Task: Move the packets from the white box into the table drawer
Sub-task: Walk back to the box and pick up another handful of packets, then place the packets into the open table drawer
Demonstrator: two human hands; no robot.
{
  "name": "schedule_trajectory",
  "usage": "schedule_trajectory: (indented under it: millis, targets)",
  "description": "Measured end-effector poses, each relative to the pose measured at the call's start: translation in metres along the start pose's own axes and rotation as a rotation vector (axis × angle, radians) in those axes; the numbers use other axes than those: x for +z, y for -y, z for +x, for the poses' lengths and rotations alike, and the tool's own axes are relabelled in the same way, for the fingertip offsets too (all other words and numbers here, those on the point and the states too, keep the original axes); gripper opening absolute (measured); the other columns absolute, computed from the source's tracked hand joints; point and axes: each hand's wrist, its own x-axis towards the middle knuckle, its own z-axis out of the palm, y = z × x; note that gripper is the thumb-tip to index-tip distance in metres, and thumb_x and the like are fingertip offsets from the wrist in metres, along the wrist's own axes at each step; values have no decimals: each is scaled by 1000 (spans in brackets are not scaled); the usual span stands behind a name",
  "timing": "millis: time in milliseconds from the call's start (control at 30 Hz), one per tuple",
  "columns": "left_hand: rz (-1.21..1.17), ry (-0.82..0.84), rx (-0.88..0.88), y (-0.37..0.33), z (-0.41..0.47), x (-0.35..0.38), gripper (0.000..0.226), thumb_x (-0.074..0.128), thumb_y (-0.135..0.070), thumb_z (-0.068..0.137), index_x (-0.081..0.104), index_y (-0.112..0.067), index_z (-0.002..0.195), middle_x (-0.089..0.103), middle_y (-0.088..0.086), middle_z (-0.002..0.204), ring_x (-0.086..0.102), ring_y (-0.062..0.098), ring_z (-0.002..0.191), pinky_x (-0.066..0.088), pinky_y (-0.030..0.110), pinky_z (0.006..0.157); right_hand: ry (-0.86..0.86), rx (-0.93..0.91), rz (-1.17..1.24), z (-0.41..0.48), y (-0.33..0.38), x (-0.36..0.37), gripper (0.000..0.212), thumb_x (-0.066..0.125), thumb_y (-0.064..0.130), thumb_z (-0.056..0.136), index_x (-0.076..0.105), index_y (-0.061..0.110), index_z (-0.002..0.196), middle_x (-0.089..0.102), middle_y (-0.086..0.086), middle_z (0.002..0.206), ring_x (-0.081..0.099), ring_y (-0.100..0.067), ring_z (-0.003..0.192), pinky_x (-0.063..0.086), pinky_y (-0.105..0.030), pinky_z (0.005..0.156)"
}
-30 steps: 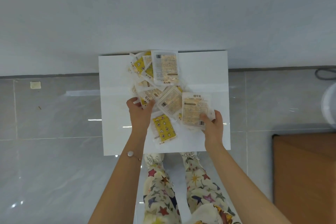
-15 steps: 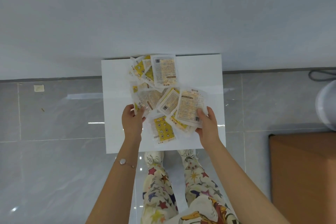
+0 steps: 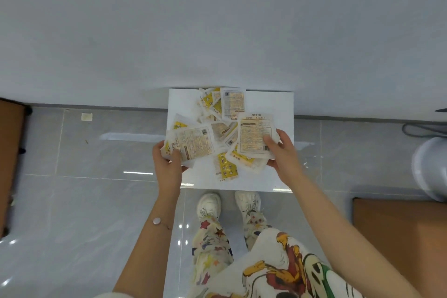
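Nearest, pale shoes (image 3: 209, 205) stand on the grey tiled floor just short of the white box (image 3: 254, 184), so the reach is short. A brown slab (image 3: 399, 237) lies low on the right. It may be the tabletop, but no drawer shows, so I cannot tell where the load must go. Both hands are over the box and both are loaded. The left hand (image 3: 167, 164) curls its thumb over the near end of a sideways bundle of packets (image 3: 193, 144), with its fingers underneath. The right hand (image 3: 283, 152) pinches an upright stack (image 3: 254, 136) at its right edge, thumb on the top face. The film looks slick, and the lower packets of that stack fan out past the top one, so they seem only loosely caught. The right hand would do well to squeeze flatter and take a deeper hold before lifting. Both bundles should then come straight up and stay level, so that nothing slides out. If the drawer is closed, one bundle will probably have to be tucked against the other to free a hand. Between the hands a yellow packet (image 3: 226, 169) lies loose in the box. Farther in, a cluster (image 3: 222, 104) rests by the box's far edge, close against the pale wall (image 3: 217, 19). These are best left for a second trip rather than overfilling this grip.
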Motion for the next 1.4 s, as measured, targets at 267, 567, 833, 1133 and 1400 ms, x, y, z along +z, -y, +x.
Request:
schedule_trajectory:
  millis: [267,567,833,1133,1400]
  targets:
    - [-167,15,12,-77,-96,-75,32,58,-8,94,43,-22,118,64,0,108,71,12,88,58,26,60,157,-94,-286,-94,84,17,28,64,17,91,52,35,109,68,0,104,72,-11,81,58,-26,59]
    - [-311,-200,17,-84,-193,-207,35,60,-7,93,43,-17,123,66,5,110,70,19,92,59,28,60,567,-99,-517,-179,104,121,47,69,8,86,51,26,125,69,-1,110,71,-20,94,59,-34,64]
    - [-535,-465,49,-52,-224,-344,31,59,-7,93,46,-24,116,67,2,110,72,17,90,58,28,62,818,-103,-659,-232,64,276,46,67,6,86,52,25,125,69,-3,113,71,-23,94,59,-39,67]
    - [-662,-696,-6,13,-246,-498,34,59,-7,93,45,-25,118,67,3,113,71,17,92,59,29,62,1013,-70,-748,-305,-16,450,39,65,6,87,57,33,113,74,6,102,72,-21,91,59,-36,63]
    - [-759,-847,-12,42,-255,-598,32,57,-4,93,45,-25,113,63,6,115,68,21,97,59,27,60,1088,-41,-800,-359,-85,574,43,62,4,89,51,26,125,68,-2,116,71,-23,96,59,-38,66]
